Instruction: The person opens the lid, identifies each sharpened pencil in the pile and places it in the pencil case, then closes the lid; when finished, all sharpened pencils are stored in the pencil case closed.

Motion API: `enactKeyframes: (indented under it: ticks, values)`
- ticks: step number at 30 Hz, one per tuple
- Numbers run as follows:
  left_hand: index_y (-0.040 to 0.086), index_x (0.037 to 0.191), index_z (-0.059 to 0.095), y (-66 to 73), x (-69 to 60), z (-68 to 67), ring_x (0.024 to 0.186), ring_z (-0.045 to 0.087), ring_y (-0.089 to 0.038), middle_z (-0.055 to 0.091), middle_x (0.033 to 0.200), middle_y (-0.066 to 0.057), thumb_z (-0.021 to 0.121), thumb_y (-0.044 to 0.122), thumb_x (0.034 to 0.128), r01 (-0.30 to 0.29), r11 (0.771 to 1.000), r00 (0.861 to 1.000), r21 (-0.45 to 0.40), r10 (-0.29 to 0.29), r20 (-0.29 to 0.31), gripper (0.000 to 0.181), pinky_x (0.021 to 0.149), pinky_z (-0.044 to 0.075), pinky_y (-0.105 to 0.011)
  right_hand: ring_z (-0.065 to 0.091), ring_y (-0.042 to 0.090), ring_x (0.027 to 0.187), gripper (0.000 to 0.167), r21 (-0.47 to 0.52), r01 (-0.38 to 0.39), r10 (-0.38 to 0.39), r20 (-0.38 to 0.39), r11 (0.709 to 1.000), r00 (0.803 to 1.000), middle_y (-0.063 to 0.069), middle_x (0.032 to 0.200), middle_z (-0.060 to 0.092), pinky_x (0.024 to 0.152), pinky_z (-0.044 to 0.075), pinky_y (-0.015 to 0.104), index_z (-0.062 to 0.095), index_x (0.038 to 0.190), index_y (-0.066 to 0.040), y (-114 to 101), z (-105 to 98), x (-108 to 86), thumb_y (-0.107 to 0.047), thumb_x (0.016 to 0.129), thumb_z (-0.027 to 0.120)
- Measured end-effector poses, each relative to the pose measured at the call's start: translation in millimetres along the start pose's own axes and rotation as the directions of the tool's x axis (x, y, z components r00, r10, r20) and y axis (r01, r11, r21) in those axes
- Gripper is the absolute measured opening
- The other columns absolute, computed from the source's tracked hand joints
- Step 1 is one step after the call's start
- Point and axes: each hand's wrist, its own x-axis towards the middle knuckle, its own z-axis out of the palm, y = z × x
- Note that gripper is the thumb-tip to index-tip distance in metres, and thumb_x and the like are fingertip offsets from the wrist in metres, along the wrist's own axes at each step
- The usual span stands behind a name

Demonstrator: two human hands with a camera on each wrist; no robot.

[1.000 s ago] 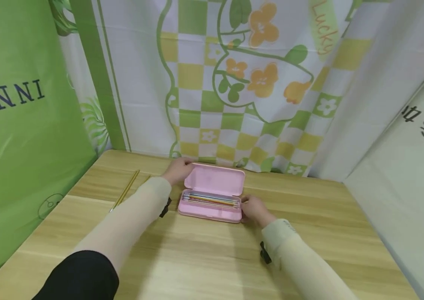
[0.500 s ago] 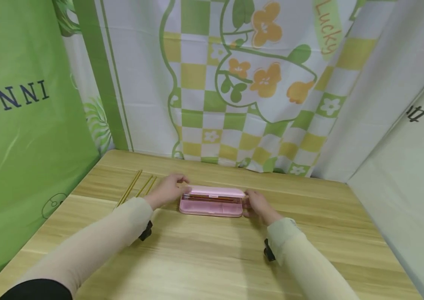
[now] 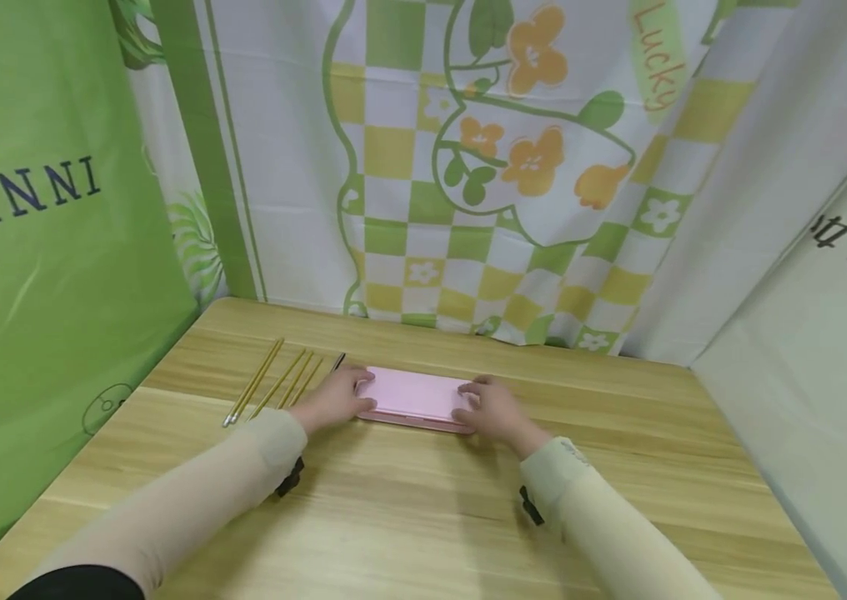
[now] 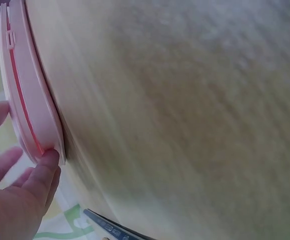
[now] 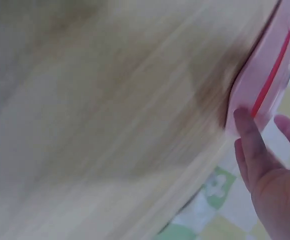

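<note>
A pink pencil case (image 3: 416,395) lies on the table with its lid lowered. A thin red line shows along the seam in both wrist views, and its contents are hidden. My left hand (image 3: 333,397) grips the left end, a fingertip against the end wall and the thumb by the lid. At the other end is my right hand (image 3: 498,410), its fingers fairly straight and spread, a fingertip touching the corner of the pencil case (image 5: 265,75).
Several gold pencils (image 3: 266,379) lie left of the case on the wooden table (image 3: 393,517). A dark pen (image 4: 115,227) is just beyond my left hand. A patterned curtain (image 3: 401,225) hangs behind the table, with a green cloth (image 3: 33,275) on the left.
The raised lid has come down over the pencils in the case. My left hand has moved from the lid's top corner down to the left end; my right hand has shifted onto the right end.
</note>
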Motion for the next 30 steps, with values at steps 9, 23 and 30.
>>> enactKeyframes:
  ticks: [9,23,30]
  values:
    - [-0.008,0.126,0.067,5.9,-0.4,2.3,0.140,0.045,-0.043,0.052,0.148,-0.026,0.069,0.007,0.0941,-0.049,0.999,0.998,-0.002,0.049,0.031,0.035,0.117,0.034,-0.050,0.055,0.047,0.127,0.037,-0.131,0.070,-0.068,0.016,0.989,0.998,0.029,0.133,0.061,0.112,0.041,0.056,0.070,0.124,0.004,-10.6,0.9,-0.2,-0.019,0.095,0.074]
    - [-0.009,0.126,0.065,13.4,3.9,10.6,0.139,0.047,-0.043,0.050,0.149,-0.028,0.067,0.003,0.0946,-0.054,0.998,0.998,0.010,0.054,0.016,0.033,0.117,0.034,-0.051,0.051,0.044,0.133,0.035,-0.255,0.076,-0.067,0.041,0.964,0.997,0.028,0.135,0.061,0.114,0.039,0.053,0.067,0.127,0.007,-10.7,-0.7,-2.1,-0.015,0.100,0.067]
    - [-0.006,0.129,0.066,4.0,8.1,12.0,0.138,0.048,-0.042,0.051,0.150,-0.025,0.067,0.005,0.0945,-0.016,0.999,0.999,0.035,0.014,0.031,0.037,0.117,0.035,-0.050,0.051,0.044,0.133,0.032,-0.200,0.061,-0.057,0.028,0.978,0.998,0.029,0.137,0.059,0.114,0.039,0.054,0.066,0.127,0.003,-9.3,10.5,-2.2,-0.016,0.101,0.066]
